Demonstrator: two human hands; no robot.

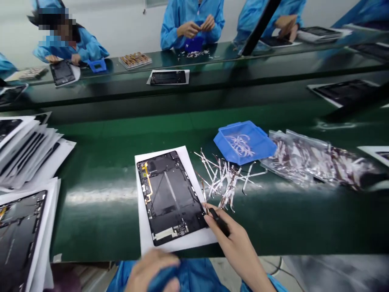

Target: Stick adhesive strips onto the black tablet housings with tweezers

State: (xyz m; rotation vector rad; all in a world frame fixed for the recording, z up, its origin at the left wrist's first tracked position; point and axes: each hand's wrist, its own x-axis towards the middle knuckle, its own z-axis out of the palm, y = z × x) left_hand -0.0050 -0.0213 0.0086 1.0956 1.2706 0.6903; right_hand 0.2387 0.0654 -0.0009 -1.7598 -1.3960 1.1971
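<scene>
Blurred at the lower edge, the person's left hand curls by blue fabric; whether it grips anything cannot be told. Beyond it, an opened black tablet shell lies on a white paper sheet on the green table. The right hand pinches a slim black tool at the shell's corner, near loose pale strips and a blue plastic tray.

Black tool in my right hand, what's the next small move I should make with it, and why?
Probably ease the black tool in your right hand slightly inward over the open tablet. Its tip sits at the tablet's lower right edge, with a thin strip seemingly at the tip, beside the loose strips. Your left hand is blurred, near your body.
</scene>
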